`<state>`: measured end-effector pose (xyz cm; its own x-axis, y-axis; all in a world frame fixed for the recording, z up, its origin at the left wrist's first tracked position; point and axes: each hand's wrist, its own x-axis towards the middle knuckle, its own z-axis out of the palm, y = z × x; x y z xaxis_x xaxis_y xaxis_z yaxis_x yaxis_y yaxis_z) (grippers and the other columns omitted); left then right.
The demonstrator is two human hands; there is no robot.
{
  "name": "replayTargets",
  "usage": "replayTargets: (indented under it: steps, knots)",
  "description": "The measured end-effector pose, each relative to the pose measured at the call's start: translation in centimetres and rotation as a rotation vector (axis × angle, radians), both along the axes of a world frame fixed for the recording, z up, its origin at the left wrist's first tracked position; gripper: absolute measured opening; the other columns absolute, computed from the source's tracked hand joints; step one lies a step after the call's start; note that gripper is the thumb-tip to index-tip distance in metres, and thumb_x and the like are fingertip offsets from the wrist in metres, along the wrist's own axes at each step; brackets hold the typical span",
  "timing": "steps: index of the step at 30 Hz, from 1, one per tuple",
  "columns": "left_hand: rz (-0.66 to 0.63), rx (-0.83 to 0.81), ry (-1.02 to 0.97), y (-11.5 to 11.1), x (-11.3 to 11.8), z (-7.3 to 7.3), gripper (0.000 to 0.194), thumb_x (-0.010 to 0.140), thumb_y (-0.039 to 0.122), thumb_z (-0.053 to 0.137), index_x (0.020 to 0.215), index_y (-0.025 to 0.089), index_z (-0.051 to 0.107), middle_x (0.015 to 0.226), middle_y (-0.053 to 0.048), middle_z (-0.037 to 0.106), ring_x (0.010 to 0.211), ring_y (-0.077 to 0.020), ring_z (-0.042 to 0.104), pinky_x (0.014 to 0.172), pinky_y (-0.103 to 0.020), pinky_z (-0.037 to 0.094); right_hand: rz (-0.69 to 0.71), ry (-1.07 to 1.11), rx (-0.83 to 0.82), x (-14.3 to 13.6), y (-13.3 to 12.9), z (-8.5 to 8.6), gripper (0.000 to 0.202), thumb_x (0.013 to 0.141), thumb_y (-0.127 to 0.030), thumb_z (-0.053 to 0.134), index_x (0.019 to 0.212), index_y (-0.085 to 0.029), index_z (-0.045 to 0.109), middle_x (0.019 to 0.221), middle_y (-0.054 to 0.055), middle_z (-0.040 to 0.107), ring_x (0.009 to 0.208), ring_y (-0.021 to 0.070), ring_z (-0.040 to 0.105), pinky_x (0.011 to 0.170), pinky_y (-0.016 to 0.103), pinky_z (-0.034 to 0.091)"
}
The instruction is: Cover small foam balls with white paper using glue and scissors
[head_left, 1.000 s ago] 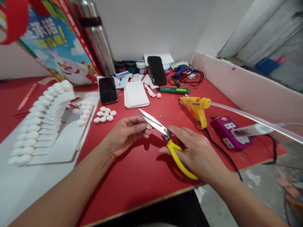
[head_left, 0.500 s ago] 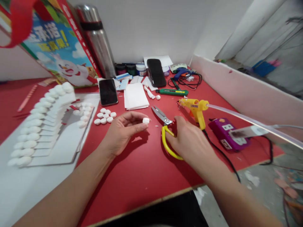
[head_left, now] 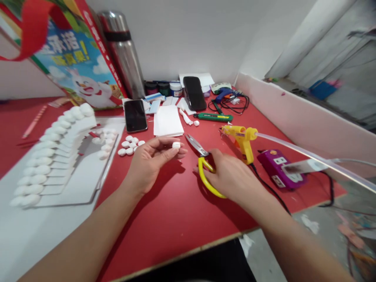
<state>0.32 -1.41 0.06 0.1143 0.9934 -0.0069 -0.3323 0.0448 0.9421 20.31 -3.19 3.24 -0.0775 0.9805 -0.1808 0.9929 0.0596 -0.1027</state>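
Observation:
Between the thumb and fingers of my left hand (head_left: 149,162) is a small white piece (head_left: 176,145), held above the red table (head_left: 176,219). My right hand (head_left: 227,172) is around one yellow handle of the scissors (head_left: 205,178), whose closed blades point up and to the left, close to the white piece. Several white rounded pieces (head_left: 129,144) lie just left of my left hand. A stepped white model (head_left: 64,156) edged with similar white pieces stands on a white board at the left.
A yellow glue gun (head_left: 242,137) with a long clear stick and a purple power strip (head_left: 283,168) are at the right. Behind lie white paper (head_left: 167,120), two phones (head_left: 135,115), a green cutter (head_left: 214,117), a steel bottle (head_left: 125,55) and a printed box (head_left: 79,66).
My left hand has shifted slightly left with the white piece, its fingers more extended. My right hand and the scissors have moved slightly left.

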Motion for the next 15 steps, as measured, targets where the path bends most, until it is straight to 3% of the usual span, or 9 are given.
replayTargets:
  steps: [3, 8, 11, 15]
  knots:
    - [-0.061, -0.133, -0.199, 0.2, -0.2, 0.0, 0.018, 0.083, 0.016, 0.079, 0.100, 0.015, 0.077, 0.092, -0.007, 0.079, 0.088, -0.0165, 0.076, 0.088, -0.028, 0.062, -0.019, 0.261, 0.013, 2.3, -0.3, 0.1, 0.051, 0.089, -0.063, 0.062, 0.112, -0.018, 0.056, 0.082, 0.006, 0.071, 0.074, 0.0267, 0.071, 0.059, 0.030, 0.041]
    - [-0.118, -0.249, -0.334, 0.3, -0.3, 0.0, 0.018, 0.079, 0.011, 0.081, 0.096, 0.014, 0.079, 0.096, -0.006, 0.079, 0.076, -0.0092, 0.073, 0.073, -0.015, 0.060, 0.085, 0.586, 0.117, 3.6, -1.4, 0.4, 0.061, 0.081, -0.059, 0.075, 0.121, -0.020, 0.049, 0.096, 0.004, 0.065, 0.072, 0.0173, 0.063, 0.064, 0.027, 0.047]
    - [-0.110, -0.297, -0.350, 0.1, -0.1, -0.2, 0.021, 0.075, 0.009, 0.084, 0.095, 0.014, 0.079, 0.091, -0.003, 0.078, 0.076, -0.0088, 0.072, 0.072, -0.013, 0.059, 0.185, 0.645, 0.181, 2.6, -2.0, 0.0, 0.064, 0.078, -0.055, 0.080, 0.121, -0.020, 0.049, 0.103, 0.005, 0.063, 0.083, 0.0196, 0.063, 0.075, 0.030, 0.050]
    - [-0.147, -0.301, -0.358, 0.0, 0.1, -0.3, 0.016, 0.072, 0.010, 0.087, 0.085, 0.014, 0.078, 0.079, -0.001, 0.075, 0.072, -0.0096, 0.071, 0.071, -0.016, 0.059, 0.205, 0.552, 0.199, 1.0, -2.6, -0.6, 0.078, 0.071, -0.058, 0.084, 0.127, -0.018, 0.048, 0.112, 0.012, 0.062, 0.096, 0.0277, 0.063, 0.083, 0.040, 0.052]
